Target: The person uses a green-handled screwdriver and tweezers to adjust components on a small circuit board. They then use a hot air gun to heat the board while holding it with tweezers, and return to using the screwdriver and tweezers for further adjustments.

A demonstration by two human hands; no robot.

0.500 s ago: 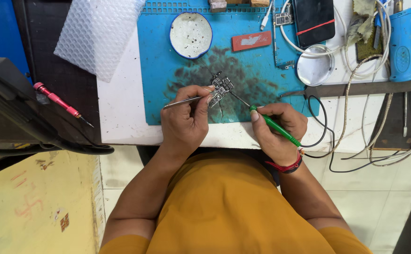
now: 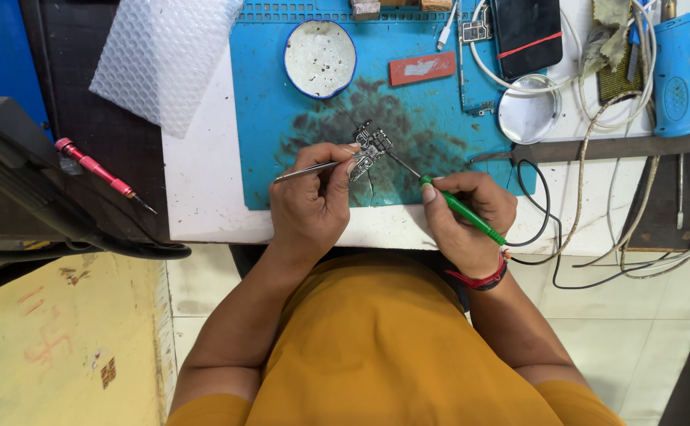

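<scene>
My left hand (image 2: 313, 201) grips a pair of metal tweezers (image 2: 307, 169) whose tips rest at a small metal circuit part (image 2: 372, 146) on the blue work mat (image 2: 258, 118). My right hand (image 2: 463, 217) holds a green-handled tool (image 2: 461, 211); its thin metal tip points up-left to the same part. Both hands sit close together over a dark, stained patch of the mat near the table's front edge.
A white round dish (image 2: 320, 57), a red flat piece (image 2: 421, 69), a dark phone (image 2: 528, 31), a round metal lid (image 2: 528, 118) and a blue device (image 2: 680, 71) with tangled cables lie behind. Bubble wrap (image 2: 159, 59) and a red screwdriver (image 2: 96, 171) lie at the left.
</scene>
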